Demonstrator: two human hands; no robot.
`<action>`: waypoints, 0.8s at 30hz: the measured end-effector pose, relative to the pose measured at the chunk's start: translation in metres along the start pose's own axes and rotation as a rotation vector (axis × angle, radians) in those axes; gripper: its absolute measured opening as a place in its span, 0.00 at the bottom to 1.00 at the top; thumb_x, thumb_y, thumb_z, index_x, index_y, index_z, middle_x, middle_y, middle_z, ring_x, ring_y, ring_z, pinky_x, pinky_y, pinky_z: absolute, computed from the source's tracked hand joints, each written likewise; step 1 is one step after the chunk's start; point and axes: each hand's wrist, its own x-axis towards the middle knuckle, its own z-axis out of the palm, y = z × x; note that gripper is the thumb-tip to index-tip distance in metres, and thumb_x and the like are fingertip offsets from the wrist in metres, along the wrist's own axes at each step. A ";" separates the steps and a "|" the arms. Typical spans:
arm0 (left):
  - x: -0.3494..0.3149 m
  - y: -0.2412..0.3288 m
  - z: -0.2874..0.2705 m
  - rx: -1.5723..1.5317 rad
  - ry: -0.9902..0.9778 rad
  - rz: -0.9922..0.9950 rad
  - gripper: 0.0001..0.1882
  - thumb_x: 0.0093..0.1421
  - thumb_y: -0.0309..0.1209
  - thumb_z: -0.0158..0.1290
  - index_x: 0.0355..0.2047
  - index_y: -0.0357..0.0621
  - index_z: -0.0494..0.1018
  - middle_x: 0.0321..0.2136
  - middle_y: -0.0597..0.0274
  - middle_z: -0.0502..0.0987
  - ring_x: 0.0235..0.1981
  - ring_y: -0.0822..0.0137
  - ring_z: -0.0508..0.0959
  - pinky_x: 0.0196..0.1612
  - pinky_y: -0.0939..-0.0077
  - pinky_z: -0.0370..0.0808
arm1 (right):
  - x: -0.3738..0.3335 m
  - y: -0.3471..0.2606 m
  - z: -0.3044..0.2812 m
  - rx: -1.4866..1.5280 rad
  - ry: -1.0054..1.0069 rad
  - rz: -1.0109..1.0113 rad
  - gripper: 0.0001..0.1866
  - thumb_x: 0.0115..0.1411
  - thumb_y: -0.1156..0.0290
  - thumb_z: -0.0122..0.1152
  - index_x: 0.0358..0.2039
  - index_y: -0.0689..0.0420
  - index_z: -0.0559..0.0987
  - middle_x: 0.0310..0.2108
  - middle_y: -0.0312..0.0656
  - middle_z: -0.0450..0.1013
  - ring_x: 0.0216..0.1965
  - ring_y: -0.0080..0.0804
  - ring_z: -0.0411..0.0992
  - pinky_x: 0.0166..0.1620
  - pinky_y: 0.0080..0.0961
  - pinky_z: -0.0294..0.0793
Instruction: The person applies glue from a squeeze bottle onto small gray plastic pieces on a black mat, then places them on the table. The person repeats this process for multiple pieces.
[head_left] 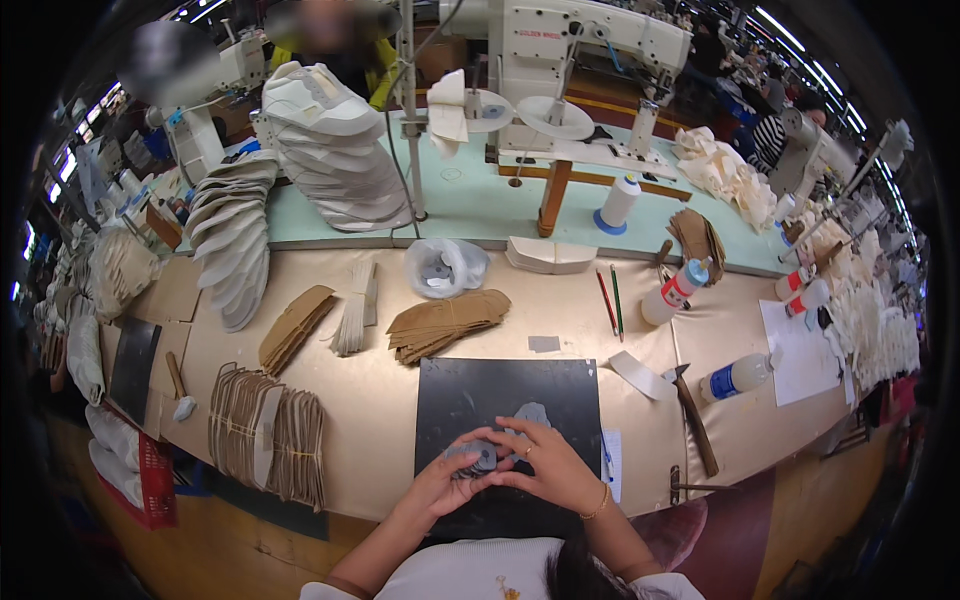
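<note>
In my left hand [445, 484] is a small stack of grey cut pieces [474, 460] with punched holes, the thumb lying across its top. From the other side my right hand [548, 462], with a ring and a bracelet, meets the stack, its bent fingers and thumb at the right end. What lies between its fingertips is partly hidden. Both hands are over a black work board [470, 395] on the table. Just beyond the right fingers, more flat grey pieces [530, 414] lie on the board, partly covered by that hand.
Left are bundled brown strips [266, 440] and tan piece stacks [445, 322]. A plastic bag [440, 268] sits behind the board. To the right are a hammer [692, 415], a glue bottle [735, 378], another bottle [672, 296] and pencils [612, 302]. A sewing machine [545, 50] stands beyond.
</note>
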 end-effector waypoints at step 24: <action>0.004 -0.005 -0.005 0.068 0.153 0.088 0.14 0.55 0.21 0.49 0.43 0.35 0.68 0.45 0.35 0.69 0.46 0.47 0.74 0.45 0.68 0.79 | 0.020 0.170 -0.182 0.802 1.297 0.296 0.17 0.59 0.67 0.55 0.48 0.58 0.68 0.31 0.35 0.69 0.29 0.13 0.66 0.28 0.11 0.67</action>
